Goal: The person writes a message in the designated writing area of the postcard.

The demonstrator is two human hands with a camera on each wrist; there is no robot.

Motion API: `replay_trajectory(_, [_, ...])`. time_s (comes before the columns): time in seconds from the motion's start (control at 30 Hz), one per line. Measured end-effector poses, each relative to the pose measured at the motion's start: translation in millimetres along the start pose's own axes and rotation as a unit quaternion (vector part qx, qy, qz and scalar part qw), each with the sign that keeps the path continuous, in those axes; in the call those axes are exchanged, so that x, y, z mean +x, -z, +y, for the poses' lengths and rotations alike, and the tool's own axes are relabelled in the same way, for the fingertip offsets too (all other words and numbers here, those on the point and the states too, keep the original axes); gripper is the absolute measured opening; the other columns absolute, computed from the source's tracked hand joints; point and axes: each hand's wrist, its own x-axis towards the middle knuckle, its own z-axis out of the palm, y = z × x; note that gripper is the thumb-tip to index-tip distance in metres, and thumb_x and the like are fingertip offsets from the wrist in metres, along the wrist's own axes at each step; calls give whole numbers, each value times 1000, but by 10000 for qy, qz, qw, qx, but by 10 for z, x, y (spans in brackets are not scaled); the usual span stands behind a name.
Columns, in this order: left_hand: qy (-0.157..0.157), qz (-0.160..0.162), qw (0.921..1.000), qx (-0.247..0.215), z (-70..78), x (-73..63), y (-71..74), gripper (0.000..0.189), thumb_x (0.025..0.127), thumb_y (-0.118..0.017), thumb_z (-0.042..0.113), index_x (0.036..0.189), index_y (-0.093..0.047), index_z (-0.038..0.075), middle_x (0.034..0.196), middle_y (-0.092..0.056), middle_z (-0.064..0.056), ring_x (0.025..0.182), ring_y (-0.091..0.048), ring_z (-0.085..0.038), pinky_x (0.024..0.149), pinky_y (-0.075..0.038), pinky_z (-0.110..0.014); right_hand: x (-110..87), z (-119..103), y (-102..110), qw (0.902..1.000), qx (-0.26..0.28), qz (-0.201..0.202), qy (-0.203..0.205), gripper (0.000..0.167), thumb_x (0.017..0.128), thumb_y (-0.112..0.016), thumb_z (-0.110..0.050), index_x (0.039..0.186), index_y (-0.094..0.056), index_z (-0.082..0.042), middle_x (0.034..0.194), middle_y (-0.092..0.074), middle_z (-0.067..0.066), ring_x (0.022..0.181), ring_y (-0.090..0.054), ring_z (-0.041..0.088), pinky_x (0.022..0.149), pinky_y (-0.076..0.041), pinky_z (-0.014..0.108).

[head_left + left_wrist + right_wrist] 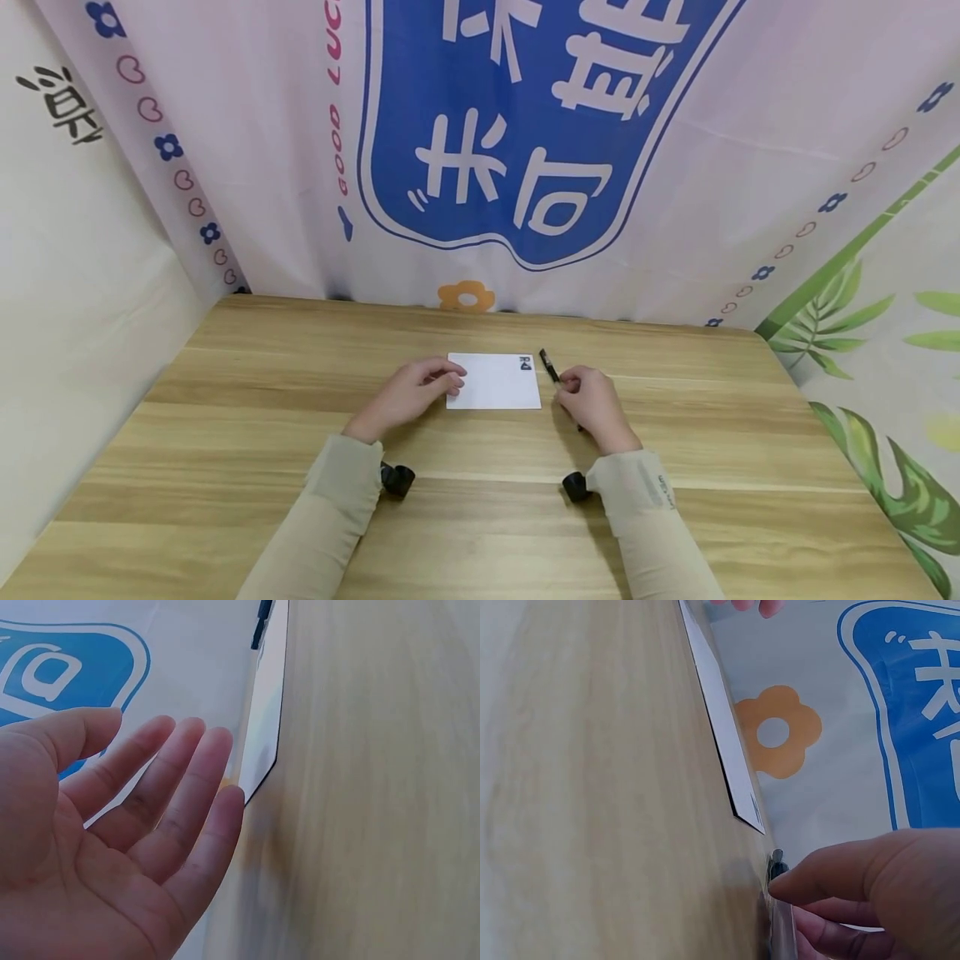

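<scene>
A white card (491, 383) with black marks in its far right corner lies flat on the table. Beside its right edge is a slim pen (549, 365) with a dark end. My right hand (596, 408) pinches the pen around its middle, thumb on one side and fingers on the other, as the right wrist view shows on the pen (783, 930). At the card's left edge hovers my left hand (412, 392), its fingers relaxed and slightly bent. The left wrist view shows nothing in the palm of that left hand (142, 817); whether its fingertips touch the card I cannot tell.
The wooden table (472, 533) reaches back to a hanging printed cloth (300, 167) with a blue sign. Leaf-patterned cloth (862, 333) borders the right side. A small black camera (397, 481) sits at the left wrist, another camera (576, 486) at the right.
</scene>
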Motion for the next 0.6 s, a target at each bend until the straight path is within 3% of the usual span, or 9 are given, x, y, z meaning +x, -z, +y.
replay_trajectory(0.27, [290,-318,9960,-777,-27,17,-16,33,108,-52,19,130,-63,-3,117,-71,-16,106,-69,-24,92,-56,-39,7,-21,37,9994,319,-56,89,25,92,-69,-9,113,-72,4,93,-69,10,82,-62,20,74,-52,33])
replay_trajectory(0.6, [702,-462,9831,-1628,-49,33,-45,35,109,-48,18,132,-60,-6,122,-68,-20,109,-69,-26,93,-56,-36,-38,-136,52,9952,854,-439,185,24,90,-63,-8,109,-76,-3,97,-72,8,84,-61,19,71,-49,29])
